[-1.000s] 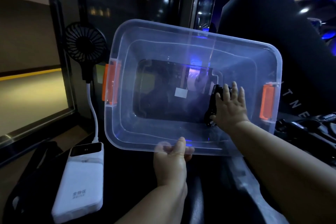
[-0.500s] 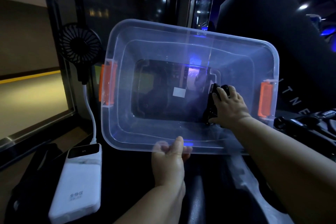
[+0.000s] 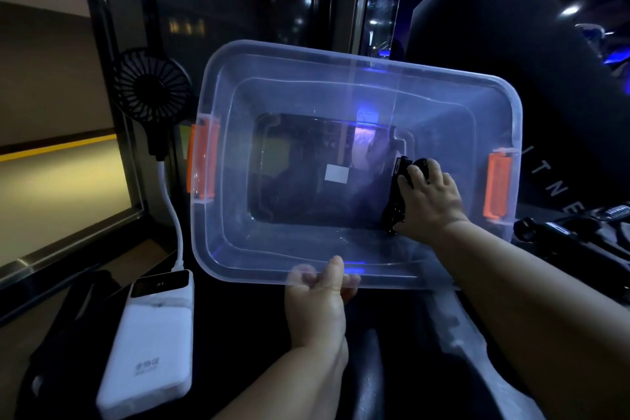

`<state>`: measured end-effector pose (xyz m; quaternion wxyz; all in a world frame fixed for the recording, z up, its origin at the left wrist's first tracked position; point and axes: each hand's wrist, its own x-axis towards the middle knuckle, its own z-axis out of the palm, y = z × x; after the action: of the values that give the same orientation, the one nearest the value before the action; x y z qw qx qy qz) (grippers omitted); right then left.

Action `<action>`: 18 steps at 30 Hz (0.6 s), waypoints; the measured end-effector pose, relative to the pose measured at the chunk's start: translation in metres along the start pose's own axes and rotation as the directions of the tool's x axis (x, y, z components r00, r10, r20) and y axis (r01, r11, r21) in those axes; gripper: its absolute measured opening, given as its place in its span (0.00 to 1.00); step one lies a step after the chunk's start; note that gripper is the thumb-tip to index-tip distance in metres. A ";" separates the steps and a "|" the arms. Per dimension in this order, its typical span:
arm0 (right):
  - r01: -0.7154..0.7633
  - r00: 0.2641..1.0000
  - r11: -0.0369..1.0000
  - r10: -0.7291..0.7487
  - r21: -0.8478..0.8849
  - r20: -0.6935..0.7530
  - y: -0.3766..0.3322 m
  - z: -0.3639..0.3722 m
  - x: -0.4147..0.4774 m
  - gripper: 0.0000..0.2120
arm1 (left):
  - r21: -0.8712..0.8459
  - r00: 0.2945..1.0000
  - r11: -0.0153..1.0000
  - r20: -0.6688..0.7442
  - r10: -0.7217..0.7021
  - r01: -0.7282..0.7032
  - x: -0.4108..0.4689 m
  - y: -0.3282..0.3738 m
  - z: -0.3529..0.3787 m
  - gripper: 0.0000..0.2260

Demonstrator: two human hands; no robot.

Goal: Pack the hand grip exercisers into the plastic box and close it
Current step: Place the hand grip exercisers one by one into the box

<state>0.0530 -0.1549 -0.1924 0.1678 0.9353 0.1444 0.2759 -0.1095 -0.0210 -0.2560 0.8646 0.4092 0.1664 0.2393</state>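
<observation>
Plastic box (image 3: pixel 306 85) was clear plastic, smooth and glossy; its walls caught blue glints. Latches (image 3: pixel 498 187) were opaque orange plastic, duller than the walls. Hand grip exerciser (image 3: pixel 395 194) looked black and matt, material uncertain. Power bank (image 3: pixel 150 351) was smooth white plastic with a glossy black display panel. Fan (image 3: pixel 151 85) grille was matt black plastic.

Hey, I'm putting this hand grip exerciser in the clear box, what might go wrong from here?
1. The left hand holds the plastic box by its near rim alone; that grip may slip and the box drop.
2. The box looks tipped toward you, so the exerciser might slide out once the right hand lets go.
</observation>
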 end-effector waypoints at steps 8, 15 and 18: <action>0.001 0.997 0.998 -0.005 0.055 0.071 0.005 0.003 -0.006 0.45 | 0.029 1.000 1.000 0.002 0.008 -0.008 0.000 0.000 -0.001 0.09; -0.059 0.995 0.952 0.081 0.300 -0.059 -0.002 -0.022 -0.043 0.34 | 0.023 1.000 1.000 -0.008 -0.007 0.008 -0.001 0.005 0.001 0.09; 0.039 0.949 0.924 0.085 0.381 -0.303 0.006 -0.026 -0.076 0.25 | 0.038 1.000 0.999 0.005 -0.004 0.004 -0.002 0.005 0.000 0.09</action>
<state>-0.0217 -0.1822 -0.2049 -0.0462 0.8959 0.2090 0.3893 -0.1125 -0.0193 -0.2515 0.8576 0.4258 0.1696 0.2332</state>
